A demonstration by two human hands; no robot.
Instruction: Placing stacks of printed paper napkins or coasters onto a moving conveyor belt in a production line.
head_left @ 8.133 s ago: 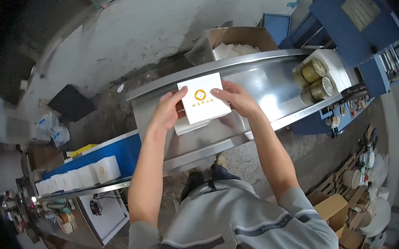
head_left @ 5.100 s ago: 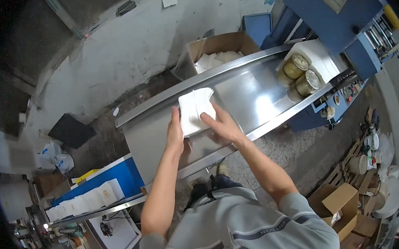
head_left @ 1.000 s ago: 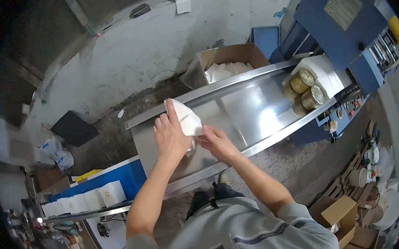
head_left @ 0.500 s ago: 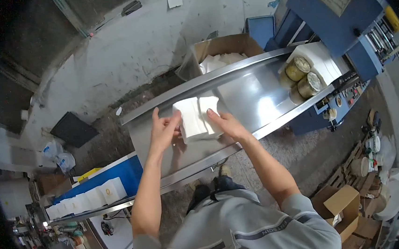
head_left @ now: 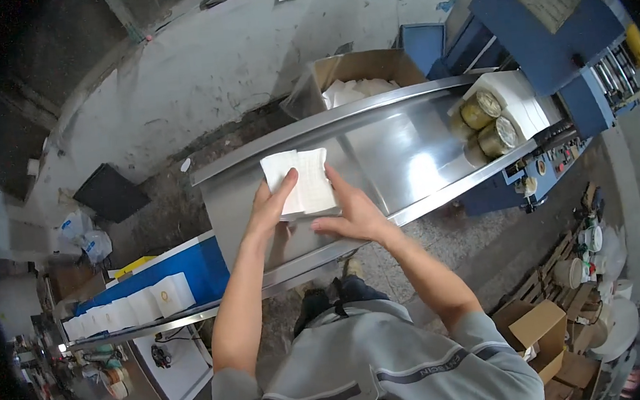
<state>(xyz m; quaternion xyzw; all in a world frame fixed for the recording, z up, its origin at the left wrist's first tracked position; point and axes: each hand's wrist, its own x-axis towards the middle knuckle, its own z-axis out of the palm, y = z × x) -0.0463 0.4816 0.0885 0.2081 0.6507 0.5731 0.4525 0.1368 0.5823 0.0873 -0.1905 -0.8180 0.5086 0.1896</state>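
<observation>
A stack of white paper napkins point(head_left: 316, 184) is between my hands over the metal trough, its top layer in two side-by-side parts. My left hand point(head_left: 269, 205) grips its left side, thumb on top and the other fingers mostly hidden. My right hand point(head_left: 357, 213) is open at its right side. The index finger lies along the right edge, while the thumb stretches left just below the near edge. Farther left, a row of similar white napkin stacks point(head_left: 171, 294) stands on a blue surface point(head_left: 206, 261).
The metal trough point(head_left: 398, 145) runs up to a blue machine point(head_left: 546, 13) at right. Two metal cans point(head_left: 497, 137) sit in it against white stacks point(head_left: 517, 102). Beyond the rim is a carton of white paper point(head_left: 370, 68); an open cardboard box point(head_left: 537, 333) stands at lower right.
The two tilted white bundles now lie level against each other and slightly farther left. My left thumb has moved onto the top. My right thumb has come off the top to the near edge.
</observation>
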